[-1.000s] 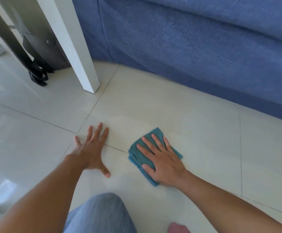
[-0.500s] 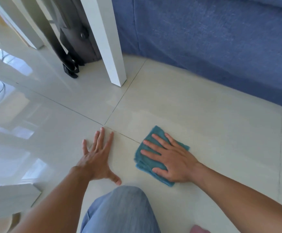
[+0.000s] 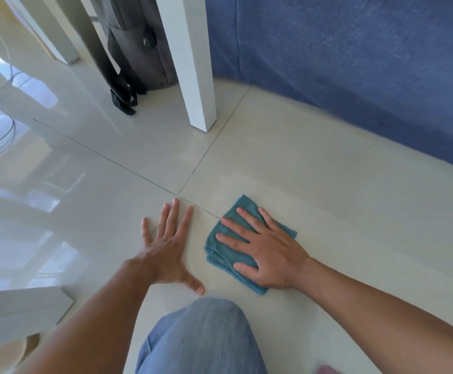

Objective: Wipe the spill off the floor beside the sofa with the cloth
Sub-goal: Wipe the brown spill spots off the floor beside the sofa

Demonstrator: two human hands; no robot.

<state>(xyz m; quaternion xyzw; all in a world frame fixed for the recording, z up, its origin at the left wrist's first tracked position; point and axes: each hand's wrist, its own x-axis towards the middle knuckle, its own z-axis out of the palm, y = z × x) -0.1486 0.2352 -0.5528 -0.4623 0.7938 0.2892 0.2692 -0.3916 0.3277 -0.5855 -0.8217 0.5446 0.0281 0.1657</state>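
Observation:
A folded teal cloth (image 3: 221,251) lies flat on the pale tiled floor (image 3: 328,201), a short way in front of the blue sofa (image 3: 355,63). My right hand (image 3: 263,249) presses flat on the cloth with fingers spread, covering most of it. My left hand (image 3: 167,244) rests flat on the bare tile just left of the cloth, fingers apart, holding nothing. A faint dull streak shows on the tile beyond the cloth; I cannot make out a clear spill.
A white table leg (image 3: 193,63) stands on the floor ahead, left of the sofa's corner. A dark bag (image 3: 136,49) with straps sits behind it. Another white leg (image 3: 17,311) is at the lower left. My knee in blue jeans (image 3: 203,338) is at the bottom.
The view has swung left, so the table leg and bag sit further right in frame. Both hands stay flat on the floor, the right one still on the cloth near the tile joint.

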